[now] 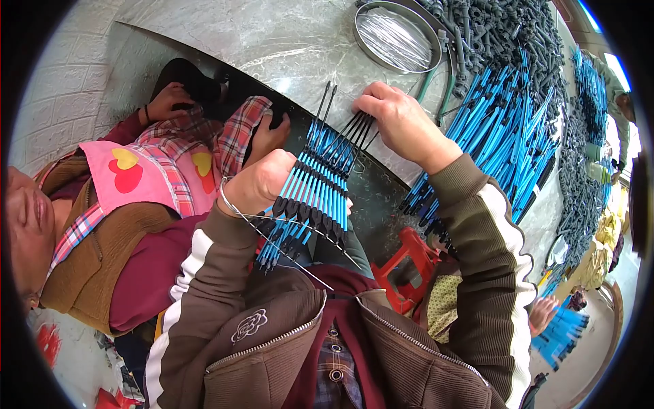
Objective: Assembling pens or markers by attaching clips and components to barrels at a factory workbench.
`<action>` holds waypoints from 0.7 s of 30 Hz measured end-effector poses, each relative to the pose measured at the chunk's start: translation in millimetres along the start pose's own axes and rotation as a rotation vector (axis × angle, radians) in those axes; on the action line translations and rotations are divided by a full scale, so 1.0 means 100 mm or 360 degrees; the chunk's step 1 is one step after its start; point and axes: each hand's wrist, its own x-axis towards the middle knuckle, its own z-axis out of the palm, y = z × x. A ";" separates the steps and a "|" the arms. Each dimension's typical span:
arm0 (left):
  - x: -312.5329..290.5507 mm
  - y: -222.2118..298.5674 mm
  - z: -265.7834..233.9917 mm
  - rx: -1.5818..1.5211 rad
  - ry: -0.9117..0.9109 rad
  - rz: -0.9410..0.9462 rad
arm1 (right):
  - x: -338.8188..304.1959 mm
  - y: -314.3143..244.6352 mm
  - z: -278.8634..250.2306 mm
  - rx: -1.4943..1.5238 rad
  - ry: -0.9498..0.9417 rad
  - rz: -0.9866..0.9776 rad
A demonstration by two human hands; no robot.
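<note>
A fanned row of thin blue plastic rods with black ends is spread in front of me, over the table's near edge. My left hand is closed round the row's left side, its knuckles up. At the top, my right hand pinches several black rod ends between thumb and fingers. Two rods stick up higher than the others. A thin pale wire runs from near my left wrist across the lower part of the row; whether it passes through the rods I cannot tell.
On the grey table stand a round metal tin of thin silvery strips, green-handled pliers, a heap of blue rods and piled black parts. A person in a pink apron sits at left. A red stool is below; another person's hand is at right.
</note>
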 end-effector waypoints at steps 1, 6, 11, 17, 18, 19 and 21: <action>0.02 0.02 -0.04 0.0465 -0.0139 0.0236 | 0.01 0.00 0.00 -0.0003 -0.0007 -0.0004; 0.04 0.02 0.01 0.0321 -0.0109 0.0114 | 0.00 0.01 0.01 0.0008 0.0009 0.0015; 0.02 0.08 0.02 0.0621 -0.0214 0.0297 | 0.00 0.01 0.02 -0.0001 0.0002 0.0023; 0.00 0.02 -0.06 0.0318 -0.0262 0.0050 | 0.06 0.02 0.02 -0.0030 0.0006 -0.0027; 0.01 0.04 -0.07 0.0317 -0.0262 0.0051 | 0.06 0.02 0.02 -0.0029 0.0001 -0.0024; 0.04 0.12 -0.07 0.0693 -0.0351 0.0213 | 0.07 0.02 0.02 -0.0027 -0.0004 -0.0021; 0.09 0.26 -0.01 0.1069 -0.0436 0.0377 | 0.09 0.02 0.02 -0.0032 0.0004 -0.0029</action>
